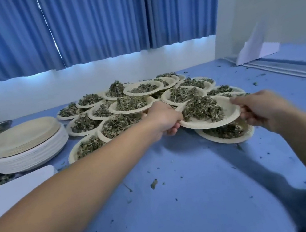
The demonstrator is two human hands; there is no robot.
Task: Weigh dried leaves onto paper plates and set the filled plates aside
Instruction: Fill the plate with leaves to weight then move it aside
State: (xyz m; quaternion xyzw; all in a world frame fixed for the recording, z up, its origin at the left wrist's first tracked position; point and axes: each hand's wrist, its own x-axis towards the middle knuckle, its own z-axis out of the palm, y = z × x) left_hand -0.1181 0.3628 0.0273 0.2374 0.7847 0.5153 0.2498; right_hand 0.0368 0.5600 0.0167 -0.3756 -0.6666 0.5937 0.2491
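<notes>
From my feed, the blue cloth-covered table [181,201] fills the lower half of the view, and pleated blue curtains [93,21] hang over a white wall behind it. Across the far middle of the table lies a crowd of round pale paper plates heaped with dried green leaves [132,104], overlapping one another in a loose cluster. To its left is a stack of empty round paper plates [28,155], beige ones on top of white ones. A flat white board [10,192] sits at the near left edge, and a folded white card [254,49] leans against the right wall.

The task's plate, a round off-white paper plate [228,118], is at the near right edge of the cluster, face up and close to level. It overlaps another filled plate [229,137] beneath it; I cannot tell whether they touch. It is round, so it has no long axis. My two grips sit at opposite rims, left to right across the view.

The left hand [163,119] holds the left rim with its fingers curled underneath. The right hand [261,108] pinches the right rim, thumb on top and fingers curled below. A mound of dried leaves [202,109] sits on the plate — a little toward its left side. Small leaf crumbs [154,184] are scattered over the cloth.
</notes>
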